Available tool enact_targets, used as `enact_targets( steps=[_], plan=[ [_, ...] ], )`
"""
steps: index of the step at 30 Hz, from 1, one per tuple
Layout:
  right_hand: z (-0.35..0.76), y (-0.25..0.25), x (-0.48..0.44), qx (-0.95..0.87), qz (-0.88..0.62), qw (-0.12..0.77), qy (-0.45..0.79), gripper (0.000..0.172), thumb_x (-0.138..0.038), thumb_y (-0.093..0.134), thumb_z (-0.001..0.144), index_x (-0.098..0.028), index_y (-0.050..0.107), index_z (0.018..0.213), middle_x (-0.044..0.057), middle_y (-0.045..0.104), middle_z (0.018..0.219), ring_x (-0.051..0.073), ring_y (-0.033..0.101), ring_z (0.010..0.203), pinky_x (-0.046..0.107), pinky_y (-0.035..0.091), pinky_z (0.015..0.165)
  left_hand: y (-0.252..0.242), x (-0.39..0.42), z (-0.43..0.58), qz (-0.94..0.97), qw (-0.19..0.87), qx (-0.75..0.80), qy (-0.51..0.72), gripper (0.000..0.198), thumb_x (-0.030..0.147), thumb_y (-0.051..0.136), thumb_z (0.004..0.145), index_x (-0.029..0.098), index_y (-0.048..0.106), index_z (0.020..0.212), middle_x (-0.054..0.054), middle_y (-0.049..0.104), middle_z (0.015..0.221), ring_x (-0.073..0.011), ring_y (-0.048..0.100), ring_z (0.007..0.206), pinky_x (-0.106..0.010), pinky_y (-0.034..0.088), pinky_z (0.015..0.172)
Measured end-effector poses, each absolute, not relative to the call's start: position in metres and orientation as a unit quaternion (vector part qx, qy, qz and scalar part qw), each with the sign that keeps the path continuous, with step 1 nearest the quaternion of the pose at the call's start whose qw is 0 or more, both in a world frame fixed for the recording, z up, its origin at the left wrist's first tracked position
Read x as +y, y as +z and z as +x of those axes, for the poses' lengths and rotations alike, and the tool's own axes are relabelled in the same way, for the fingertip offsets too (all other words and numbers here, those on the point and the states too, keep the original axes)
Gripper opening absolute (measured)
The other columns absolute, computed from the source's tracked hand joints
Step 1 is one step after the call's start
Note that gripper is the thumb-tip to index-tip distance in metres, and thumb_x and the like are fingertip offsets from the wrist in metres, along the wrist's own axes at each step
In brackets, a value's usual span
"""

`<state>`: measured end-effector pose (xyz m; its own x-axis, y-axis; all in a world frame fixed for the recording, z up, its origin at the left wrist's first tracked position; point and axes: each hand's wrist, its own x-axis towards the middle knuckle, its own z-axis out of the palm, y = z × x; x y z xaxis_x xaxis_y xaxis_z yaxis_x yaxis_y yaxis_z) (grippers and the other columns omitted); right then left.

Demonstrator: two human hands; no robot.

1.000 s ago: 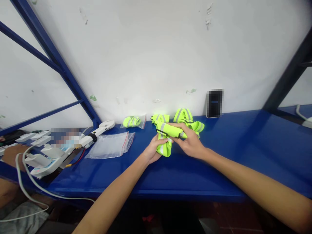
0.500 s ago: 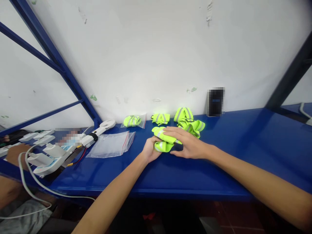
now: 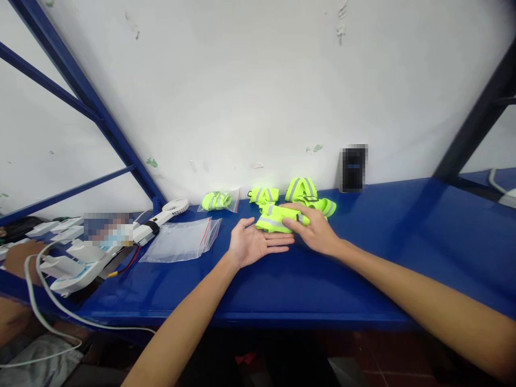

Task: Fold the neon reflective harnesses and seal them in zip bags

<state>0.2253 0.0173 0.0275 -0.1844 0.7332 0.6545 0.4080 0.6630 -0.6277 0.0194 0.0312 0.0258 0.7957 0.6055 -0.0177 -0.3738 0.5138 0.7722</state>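
Opened now, the left hand point(image 3: 253, 242), which half a second ago was curled around the folded reflective strap point(image 3: 276, 219), turns palm up, its fingers stretched out and its thumb apart! Right hand point(image 3: 316, 231) has slid from lying over the top to pinching that strap between thumb and fingers, holding it just above the left fingers; whether it touches them, I can't tell. We're over the middle of the blue worktop point(image 3: 382, 252), with the strap well in from the front edge.

Just behind, towards the back edge, sits a rolled reflective strap point(image 3: 269, 194), and to its right a loose heap of reflective straps point(image 3: 302, 189). Left along that edge, a bagged strap point(image 3: 216, 201)! Nearer us, clear zip bags point(image 3: 177, 240) lie in a stack, a white handheld fan point(image 3: 173, 208) beside them. Over at the left edge, a white power strip point(image 3: 80, 270) crowded with plugs; far right, a dark box-like object point(image 3: 353, 170), blurred out, stands against the wall point(image 3: 242, 97).
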Motion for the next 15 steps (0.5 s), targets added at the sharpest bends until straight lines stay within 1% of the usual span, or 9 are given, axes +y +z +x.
enact_targets(
  steps=[1,3,5,7,9,10,12,14,15],
  plan=[
    [0.226,0.027,0.019,-0.722,-0.401,0.54,0.161,0.034,-0.042,0.057,0.087,-0.022,0.064,0.114,0.006,0.069,0.111,0.027,0.063,0.102,0.041,0.047,0.091,0.025,0.031,0.02,0.423,0.848,0.158,0.278,0.072,0.055,0.05,0.075,0.005,0.05,0.126,-0.028,0.062,0.115,-0.0395,0.059,0.111,-0.053,0.036,0.097],
    [0.226,0.025,0.022,-0.673,-0.431,0.577,0.171,0.033,-0.045,0.054,0.088,-0.02,0.066,0.106,0.006,0.07,0.104,0.027,0.064,0.098,0.04,0.047,0.088,0.023,0.03,0.023,0.465,0.806,0.206,0.303,0.065,0.056,0.054,0.078,0.013,0.051,0.126,-0.023,0.062,0.117,-0.0349,0.061,0.108,-0.05,0.041,0.093],
    [0.225,0.024,0.023,-0.658,-0.438,0.581,0.192,0.034,-0.046,0.051,0.089,-0.019,0.067,0.099,0.005,0.071,0.097,0.026,0.064,0.091,0.039,0.047,0.084,0.02,0.03,0.026,0.499,0.736,0.252,0.383,0.055,0.05,0.061,0.078,0.022,0.052,0.125,-0.013,0.06,0.124,-0.028,0.06,0.107,-0.043,0.045,0.09],
    [0.22,0.024,0.021,-0.67,-0.431,0.563,0.22,0.034,-0.047,0.05,0.09,-0.018,0.068,0.093,0.005,0.071,0.091,0.026,0.064,0.086,0.037,0.047,0.08,0.018,0.031,0.028,0.523,0.668,0.267,0.457,0.057,0.047,0.066,0.076,0.028,0.05,0.127,-0.006,0.06,0.122,-0.0233,0.059,0.104,-0.035,0.047,0.086],
    [0.214,0.022,0.018,-0.683,-0.42,0.545,0.243,0.033,-0.047,0.05,0.09,-0.019,0.068,0.089,0.005,0.07,0.087,0.025,0.063,0.082,0.036,0.047,0.077,0.017,0.034,0.03,0.556,0.614,0.273,0.489,0.057,0.05,0.066,0.076,0.025,0.054,0.125,-0.005,0.064,0.111,-0.021,0.06,0.097,-0.03,0.046,0.083],
    [0.21,0.021,0.017,-0.687,-0.415,0.541,0.253,0.033,-0.047,0.049,0.09,-0.019,0.067,0.089,0.005,0.069,0.086,0.024,0.062,0.081,0.036,0.047,0.077,0.017,0.035,0.03,0.579,0.582,0.284,0.495,0.053,0.052,0.063,0.078,0.021,0.058,0.12,-0.005,0.065,0.104,-0.0199,0.06,0.093,-0.028,0.045,0.081],
    [0.205,0.018,0.015,-0.688,-0.405,0.537,0.272,0.033,-0.047,0.049,0.09,-0.019,0.067,0.09,0.004,0.068,0.087,0.023,0.061,0.081,0.035,0.046,0.077,0.016,0.037,0.03,0.624,0.5,0.317,0.509,0.044,0.054,0.056,0.082,0.016,0.065,0.103,-0.004,0.065,0.091,-0.0173,0.058,0.084,-0.025,0.043,0.077],
    [0.202,0.016,0.014,-0.684,-0.398,0.533,0.299,0.034,-0.048,0.049,0.09,-0.019,0.066,0.094,0.004,0.066,0.088,0.022,0.06,0.082,0.033,0.046,0.076,0.016,0.037,0.029,0.653,0.409,0.356,0.529,0.042,0.054,0.049,0.086,0.015,0.065,0.087,-0.002,0.063,0.08,-0.0144,0.054,0.075,-0.023,0.04,0.07],
    [0.201,0.015,0.014,-0.681,-0.392,0.53,0.32,0.033,-0.048,0.049,0.09,-0.019,0.066,0.095,0.003,0.066,0.089,0.021,0.059,0.083,0.032,0.046,0.077,0.015,0.037,0.029,0.661,0.371,0.373,0.536,0.042,0.053,0.047,0.087,0.016,0.064,0.082,-0.001,0.06,0.075,-0.0133,0.051,0.07,-0.022,0.039,0.066]
  ],
)
